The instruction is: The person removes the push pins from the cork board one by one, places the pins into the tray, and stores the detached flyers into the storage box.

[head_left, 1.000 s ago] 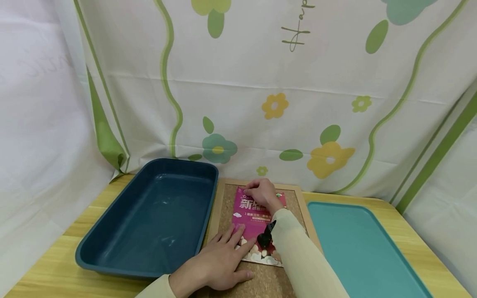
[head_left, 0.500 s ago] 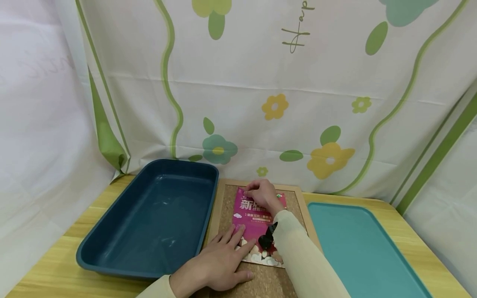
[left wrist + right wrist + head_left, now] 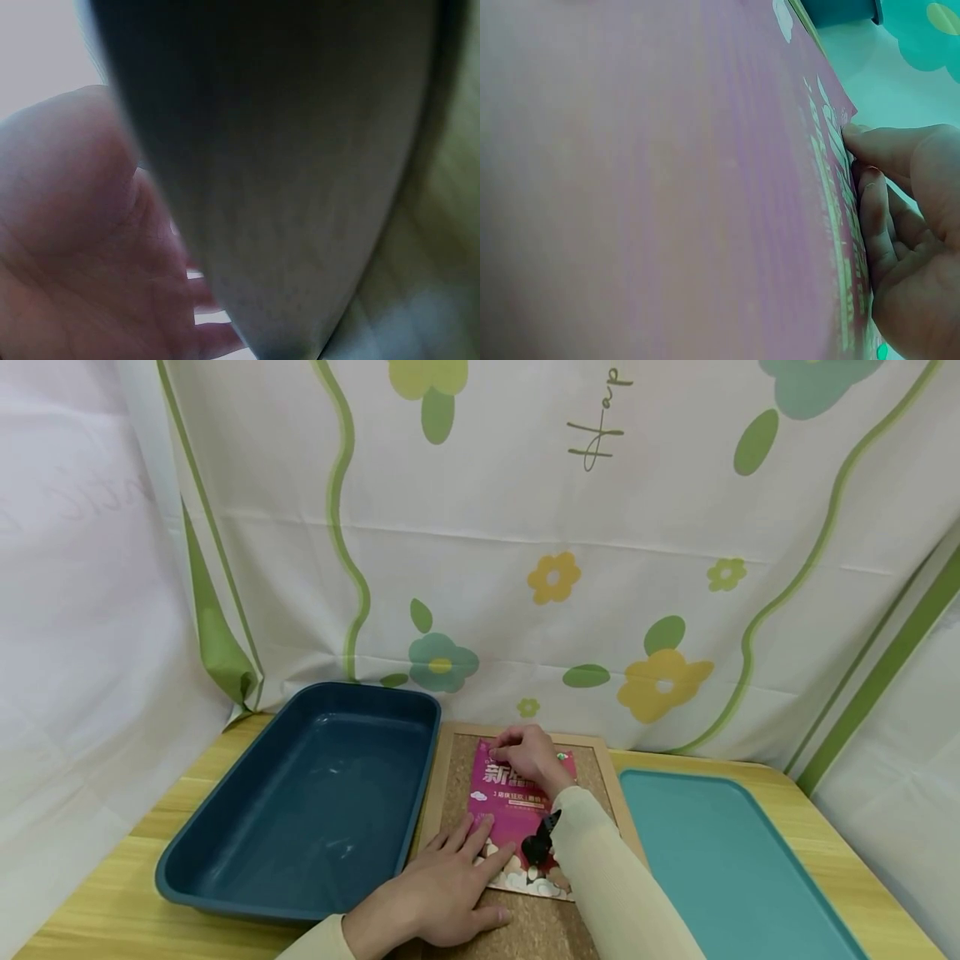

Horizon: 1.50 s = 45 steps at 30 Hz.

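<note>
A pink flyer lies on a cork board with a wooden frame. My left hand rests flat with straight fingers on the flyer's lower left part. My right hand has curled fingers at the flyer's top left corner. In the right wrist view those fingertips pinch at the corner's edge of the flyer; anything between them is hidden. A small green pin shows beside this hand at the flyer's top right. The left wrist view shows only my palm and a blurred dark surface.
A deep dark blue tub stands left of the board, touching its frame. A flat teal tray lies to the right. A flowered curtain hangs right behind the wooden table.
</note>
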Tool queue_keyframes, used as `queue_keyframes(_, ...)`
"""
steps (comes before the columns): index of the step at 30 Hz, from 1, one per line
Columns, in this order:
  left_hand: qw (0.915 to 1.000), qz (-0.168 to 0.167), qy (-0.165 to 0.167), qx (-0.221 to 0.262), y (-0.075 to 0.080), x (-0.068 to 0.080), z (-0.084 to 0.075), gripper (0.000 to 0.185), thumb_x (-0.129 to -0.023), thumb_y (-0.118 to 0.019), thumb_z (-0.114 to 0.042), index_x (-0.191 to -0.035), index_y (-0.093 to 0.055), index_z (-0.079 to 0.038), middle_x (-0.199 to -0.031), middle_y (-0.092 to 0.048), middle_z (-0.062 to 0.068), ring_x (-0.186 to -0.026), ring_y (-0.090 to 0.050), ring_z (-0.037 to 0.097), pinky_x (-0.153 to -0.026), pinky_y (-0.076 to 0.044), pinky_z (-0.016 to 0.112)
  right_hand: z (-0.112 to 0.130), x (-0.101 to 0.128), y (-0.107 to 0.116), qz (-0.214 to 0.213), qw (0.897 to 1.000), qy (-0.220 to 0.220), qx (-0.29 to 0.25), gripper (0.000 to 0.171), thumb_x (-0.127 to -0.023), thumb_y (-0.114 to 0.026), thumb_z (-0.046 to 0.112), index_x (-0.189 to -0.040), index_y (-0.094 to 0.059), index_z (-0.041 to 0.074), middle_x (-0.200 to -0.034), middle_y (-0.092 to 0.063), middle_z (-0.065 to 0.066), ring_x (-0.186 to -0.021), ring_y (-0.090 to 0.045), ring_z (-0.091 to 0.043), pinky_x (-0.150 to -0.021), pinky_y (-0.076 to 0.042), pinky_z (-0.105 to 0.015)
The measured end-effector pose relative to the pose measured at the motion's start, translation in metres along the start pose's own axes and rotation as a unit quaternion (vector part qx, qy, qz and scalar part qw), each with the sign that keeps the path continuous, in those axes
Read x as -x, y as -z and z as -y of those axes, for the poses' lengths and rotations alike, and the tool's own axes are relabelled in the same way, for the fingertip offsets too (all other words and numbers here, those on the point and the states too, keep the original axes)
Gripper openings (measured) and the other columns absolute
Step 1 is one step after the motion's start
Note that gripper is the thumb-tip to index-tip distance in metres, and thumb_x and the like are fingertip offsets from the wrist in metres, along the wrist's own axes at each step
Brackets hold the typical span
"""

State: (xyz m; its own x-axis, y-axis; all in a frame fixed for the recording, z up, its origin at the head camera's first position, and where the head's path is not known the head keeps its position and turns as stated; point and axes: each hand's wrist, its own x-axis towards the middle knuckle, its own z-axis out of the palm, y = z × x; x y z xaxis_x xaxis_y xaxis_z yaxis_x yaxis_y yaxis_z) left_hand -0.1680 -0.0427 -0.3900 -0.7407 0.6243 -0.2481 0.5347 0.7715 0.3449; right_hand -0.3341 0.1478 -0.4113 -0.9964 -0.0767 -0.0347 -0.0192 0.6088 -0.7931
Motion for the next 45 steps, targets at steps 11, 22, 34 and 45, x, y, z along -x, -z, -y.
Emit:
queue_keyframes(11, 1.0, -0.002, -0.004, 0.004, 0.0, 0.0, -0.001, 0.073, -0.102, -0.057, -0.064, -0.166, -0.033, -0.04, -0.18, -0.017, 0.004, -0.167, -0.013, 0.037, -0.127, -0.028, 0.065, -0.001, 0.001, 0.007, 0.014, 1.0, 0.004, -0.014, 0.01, -0.099, -0.076, 0.025, -0.099, -0.083, 0.018, -0.104, -0.076, -0.003, -0.095, -0.063, -0.019, -0.08, -0.047, -0.031)
queue_keyframes(22, 0.9999, 0.0, -0.012, 0.003, -0.001, 0.0, 0.001, 0.072, -0.102, -0.057, -0.064, -0.166, -0.032, -0.04, -0.18, -0.018, 0.004, -0.167, -0.014, 0.038, -0.127, -0.029, 0.066, 0.0, 0.01, 0.018, 0.041, 0.999, 0.031, -0.009, 0.011, -0.1, -0.075, 0.024, -0.1, -0.081, 0.015, -0.102, -0.076, -0.003, -0.092, -0.064, -0.018, -0.079, -0.05, -0.031)
queue_keyframes(34, 1.0, 0.007, -0.005, 0.0, -0.001, 0.0, 0.002, 0.072, -0.102, -0.055, -0.065, -0.167, -0.031, -0.041, -0.18, -0.017, 0.002, -0.167, -0.013, 0.036, -0.127, -0.03, 0.065, -0.002, 0.024, 0.034, 0.021, 0.999, 0.023, -0.009, 0.012, -0.103, -0.072, 0.021, -0.104, -0.079, 0.011, -0.102, -0.074, -0.006, -0.088, -0.068, -0.019, -0.078, -0.06, -0.031)
queue_keyframes(45, 1.0, 0.0, 0.0, 0.007, -0.004, 0.0, 0.002, 0.074, -0.101, -0.057, -0.065, -0.166, -0.032, -0.041, -0.179, -0.019, 0.003, -0.167, -0.015, 0.037, -0.126, -0.031, 0.066, -0.008, 0.042, 0.06, 0.001, 0.999, 0.034, -0.01, 0.012, -0.104, -0.07, 0.018, -0.105, -0.077, 0.007, -0.104, -0.074, -0.012, -0.09, -0.072, -0.025, -0.083, -0.063, -0.039)
